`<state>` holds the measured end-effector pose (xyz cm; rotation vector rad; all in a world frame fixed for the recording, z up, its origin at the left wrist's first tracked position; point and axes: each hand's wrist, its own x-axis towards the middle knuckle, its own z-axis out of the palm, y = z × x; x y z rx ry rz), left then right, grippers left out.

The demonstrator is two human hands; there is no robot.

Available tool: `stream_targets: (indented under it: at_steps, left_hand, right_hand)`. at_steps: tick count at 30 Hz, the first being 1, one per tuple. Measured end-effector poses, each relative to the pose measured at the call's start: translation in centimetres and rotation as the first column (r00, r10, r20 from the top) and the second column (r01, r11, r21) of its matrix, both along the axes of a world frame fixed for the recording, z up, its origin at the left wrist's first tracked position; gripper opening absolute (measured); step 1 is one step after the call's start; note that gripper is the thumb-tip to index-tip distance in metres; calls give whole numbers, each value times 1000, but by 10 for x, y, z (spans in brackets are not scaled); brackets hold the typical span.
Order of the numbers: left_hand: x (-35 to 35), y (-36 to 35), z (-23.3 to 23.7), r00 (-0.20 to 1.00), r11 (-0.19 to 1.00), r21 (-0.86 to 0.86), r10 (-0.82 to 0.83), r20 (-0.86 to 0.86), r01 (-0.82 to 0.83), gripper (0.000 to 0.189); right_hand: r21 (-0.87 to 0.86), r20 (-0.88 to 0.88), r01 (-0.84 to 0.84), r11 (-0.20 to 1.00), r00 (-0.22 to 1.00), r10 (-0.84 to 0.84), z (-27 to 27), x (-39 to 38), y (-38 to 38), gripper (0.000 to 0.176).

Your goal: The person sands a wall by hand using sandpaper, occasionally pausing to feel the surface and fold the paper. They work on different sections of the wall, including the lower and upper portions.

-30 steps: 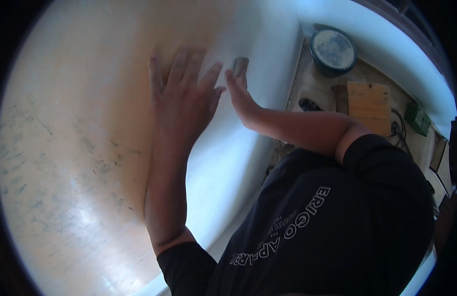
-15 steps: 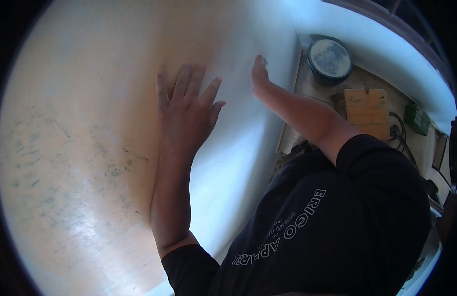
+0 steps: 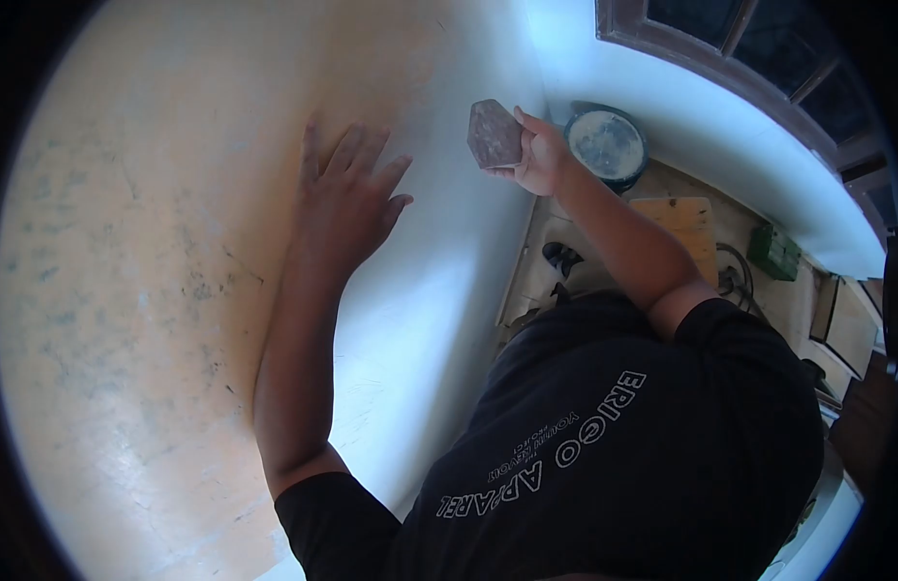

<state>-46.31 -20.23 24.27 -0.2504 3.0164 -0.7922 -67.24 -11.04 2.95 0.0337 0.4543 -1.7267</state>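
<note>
My left hand [image 3: 347,198] lies flat with its fingers spread on the wall [image 3: 178,320], which has dark scuffs and scratches on its tan, lower-left part. My right hand [image 3: 538,155] grips a greyish-brown flat piece [image 3: 495,134] with angular edges, perhaps a sanding sheet or pad. The thumb is at its upper right edge and the other fingers are partly hidden behind it. The piece is tilted to face the camera, a little apart from my left hand.
A dark bucket [image 3: 607,145] with whitish contents stands on the floor by the far wall. Near it are a wooden stool [image 3: 677,228], a green box [image 3: 774,254], dark cables and a sandal [image 3: 562,259]. A barred window [image 3: 740,48] is at the upper right.
My right hand has turned, so the piece in it now shows; before, it was seen edge-on or hidden. My left hand stays on the wall while the whole view has shifted slightly.
</note>
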Motion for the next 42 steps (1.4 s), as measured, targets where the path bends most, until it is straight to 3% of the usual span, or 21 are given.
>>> stream_targets:
  at_steps: [4, 6, 12, 14, 16, 19, 21, 22, 24, 25, 27, 28, 31, 33, 35, 36, 37, 38, 40, 41, 42]
  left_hand:
    - [4, -6, -9, 998, 999, 2, -41, -44, 41, 35]
    - [2, -7, -19, 995, 1000, -13, -8, -103, 7, 35]
    - [-2, -6, -35, 950, 998, 53, -1, -314, 18, 33]
    - [-6, -7, -42, 921, 998, 65, 1, -389, 26, 30]
    - [-15, -11, -48, 902, 998, -43, 18, -431, -41, 25]
    - [-28, -14, -57, 856, 988, -119, 26, -516, -102, 23]
    - [-42, -21, -62, 834, 967, -208, 6, -551, -144, 24]
    - [-50, -25, -64, 798, 940, -277, -9, -602, -199, 25]
    - [-68, -29, -66, 807, 924, -308, 3, -590, -228, 28]
    - [-78, -29, -69, 795, 904, -325, 28, -606, -279, 31]
    - [-84, -34, -78, 836, 901, -333, 56, -546, -278, 36]
    - [-98, -41, -79, 863, 897, -330, 101, -496, -295, 41]
    - [-123, -41, -83, 897, 841, -380, 242, -371, -384, 47]
    - [-137, -44, -85, 910, 831, -404, 261, -322, -382, 49]
    - [-146, -46, -90, 926, 827, -434, 254, -278, -357, 50]
    - [-148, -48, -92, 925, 820, -443, 260, -275, -362, 50]
    - [-148, -50, -92, 923, 811, -452, 266, -278, -370, 50]
    - [-149, -52, -92, 928, 812, -458, 263, -263, -360, 50]
    - [-150, -51, -94, 922, 794, -479, 261, -286, -374, 47]
    - [-150, -51, -96, 919, 792, -475, 277, -279, -383, 47]
    - [-148, -53, -96, 924, 792, -484, 266, -275, -373, 45]
  right_hand:
    - [14, -89, 27, 1000, 996, -26, 18, 8, 3, 54]
    - [178, -225, 84, 980, 973, -43, 18, 9, -3, 53]
    - [430, -271, 203, 880, 958, -89, -27, 7, -35, 52]
    - [501, -286, 191, 844, 957, -47, 4, 28, -46, 54]
    - [563, -278, 173, 808, 961, -12, 20, 48, -67, 56]
    - [395, -396, 182, 900, 918, -12, 28, 54, -105, 71]
    - [545, -313, 171, 821, 950, 10, 35, 32, -131, 90]
    - [540, -290, 168, 824, 957, -5, 29, 5, -142, 90]
    - [468, -78, 65, 881, 996, -32, 4, -54, -152, 100]
    - [468, -62, 70, 881, 997, -46, -2, -64, -151, 100]
    - [329, -58, 214, 920, 977, -206, -3, -97, -169, 103]
    - [445, -443, 369, 816, 883, -157, 7, -84, -180, 106]
    - [475, -486, 326, 817, 872, -65, 16, -96, -184, 110]
    - [471, -409, 284, 835, 909, -79, -12, -153, -189, 108]
    - [403, -61, 153, 903, 988, -140, -43, -200, -194, 111]
    - [493, -233, 231, 839, 964, -128, -18, -198, -196, 109]
    - [485, -228, 240, 841, 963, -144, -13, -197, -201, 109]
    - [491, -400, 325, 808, 908, -122, -16, -194, -205, 107]
    - [419, -641, 446, 791, 762, -90, -63, -207, -222, 106]
    - [428, -637, 431, 794, 767, -73, -72, -229, -220, 106]
    - [475, -476, 365, 800, 872, -115, -75, -249, -215, 107]
